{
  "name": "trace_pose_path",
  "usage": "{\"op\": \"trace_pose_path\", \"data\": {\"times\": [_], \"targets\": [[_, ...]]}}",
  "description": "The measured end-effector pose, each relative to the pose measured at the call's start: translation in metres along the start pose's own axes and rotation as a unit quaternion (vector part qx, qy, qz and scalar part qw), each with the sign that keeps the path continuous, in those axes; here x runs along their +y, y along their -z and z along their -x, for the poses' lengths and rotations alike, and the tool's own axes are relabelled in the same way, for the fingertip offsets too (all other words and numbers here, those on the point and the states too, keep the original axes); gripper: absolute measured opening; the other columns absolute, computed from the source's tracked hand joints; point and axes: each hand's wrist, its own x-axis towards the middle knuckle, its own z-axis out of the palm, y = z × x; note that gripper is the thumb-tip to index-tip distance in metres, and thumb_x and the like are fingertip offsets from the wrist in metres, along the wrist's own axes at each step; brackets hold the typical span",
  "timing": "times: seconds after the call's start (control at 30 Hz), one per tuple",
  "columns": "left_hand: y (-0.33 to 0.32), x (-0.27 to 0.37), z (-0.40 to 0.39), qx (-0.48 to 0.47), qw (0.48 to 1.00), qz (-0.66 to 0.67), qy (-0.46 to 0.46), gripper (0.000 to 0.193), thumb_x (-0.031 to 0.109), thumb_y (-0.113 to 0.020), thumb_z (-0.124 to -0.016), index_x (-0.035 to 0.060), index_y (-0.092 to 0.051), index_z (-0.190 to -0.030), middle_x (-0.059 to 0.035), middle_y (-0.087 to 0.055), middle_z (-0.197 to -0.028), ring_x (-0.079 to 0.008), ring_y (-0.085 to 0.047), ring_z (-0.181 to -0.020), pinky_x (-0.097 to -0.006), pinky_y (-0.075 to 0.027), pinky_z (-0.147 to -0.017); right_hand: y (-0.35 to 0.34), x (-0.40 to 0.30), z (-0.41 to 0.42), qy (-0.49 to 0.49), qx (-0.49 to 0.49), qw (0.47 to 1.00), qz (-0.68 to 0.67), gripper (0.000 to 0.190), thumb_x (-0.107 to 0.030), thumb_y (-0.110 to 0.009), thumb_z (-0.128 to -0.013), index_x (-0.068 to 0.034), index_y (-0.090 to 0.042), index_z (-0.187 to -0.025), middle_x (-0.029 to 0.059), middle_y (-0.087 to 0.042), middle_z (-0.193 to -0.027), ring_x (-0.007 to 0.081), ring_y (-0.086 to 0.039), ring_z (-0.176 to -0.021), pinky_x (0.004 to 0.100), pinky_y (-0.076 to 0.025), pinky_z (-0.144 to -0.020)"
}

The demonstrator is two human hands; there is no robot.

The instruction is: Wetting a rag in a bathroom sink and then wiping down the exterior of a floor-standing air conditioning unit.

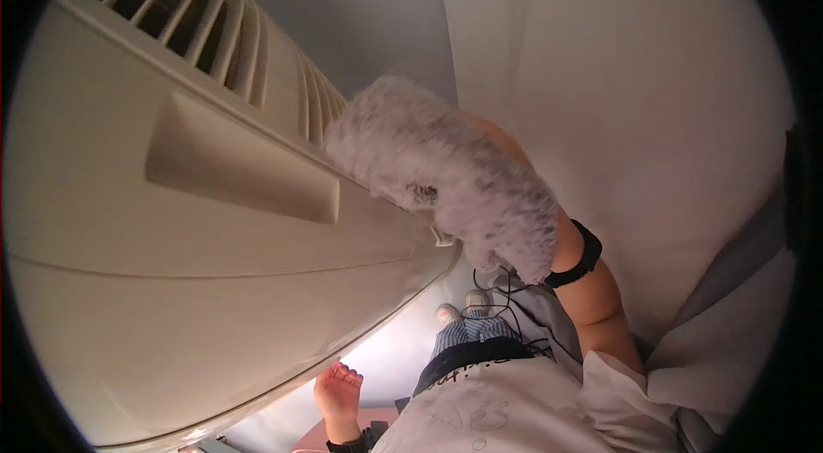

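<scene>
A fluffy grey cloth or duster (443, 170) covers much of my right hand (498, 135), and some skin shows along its upper edge. The fingers are hidden behind the pile. Its far end rests against the upper edge of a large cream plastic appliance (257, 241), beside the slatted vents (186, 16). A recessed grip (244, 164) is moulded into the housing below those slats. Low in the view, my left hand (339, 389) is raised near the appliance's lower edge, fingers loosely bent and nothing in the palm.
A pale wall or panel (611, 67) rises on the right. Grey fabric (726, 337) hangs at the lower right. Thin black cables (505, 305) loop in front of my body, above my shoes (476, 300). A pink surface (315, 437) lies beneath my left wrist.
</scene>
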Motion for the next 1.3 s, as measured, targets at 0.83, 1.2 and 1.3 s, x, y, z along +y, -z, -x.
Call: {"op": "trace_pose_path", "data": {"times": [0.83, 1.2, 1.3], "targets": [[-0.017, 0.005, -0.001, 0.09, 0.996, 0.002, 0.027, 0.014, 0.016, -0.047, -0.072, 0.0057, -0.056, -0.07, -0.0028, -0.055, -0.061, -0.0177, -0.05, -0.06, -0.0309, -0.039, -0.062, 0.009, 0.047, -0.027, -0.022, -0.116, 0.991, 0.062, 0.03, -0.017, -0.053, -0.076, 0.002, -0.053, -0.1, 0.0167, -0.058, -0.093, 0.0269, -0.058, -0.08, 0.0288, -0.046, -0.067], [-0.024, 0.006, -0.004, 0.104, 0.994, 0.002, 0.042, 0.013, 0.014, -0.046, -0.073, 0.0043, -0.054, -0.07, -0.0035, -0.052, -0.061, -0.0183, -0.05, -0.061, -0.0304, -0.039, -0.061, 0.022, 0.051, -0.02, 0.064, -0.005, 0.997, 0.049, 0.032, -0.02, -0.054, -0.071, 0.001, -0.051, -0.095, 0.013, -0.052, -0.08, 0.0302, -0.052, -0.065, 0.0332, -0.041, -0.056], [-0.026, 0.007, -0.002, 0.115, 0.992, -0.01, 0.048, 0.011, 0.014, -0.047, -0.072, 0.0058, -0.054, -0.069, -0.0028, -0.053, -0.059, -0.0177, -0.05, -0.058, -0.0299, -0.039, -0.06, 0.016, 0.043, -0.031, 0.06, -0.05, 0.995, 0.062, 0.029, -0.012, -0.055, -0.068, 0.0, -0.051, -0.094, 0.0118, -0.051, -0.078, 0.0295, -0.052, -0.062, 0.0347, -0.042, -0.055]]}}
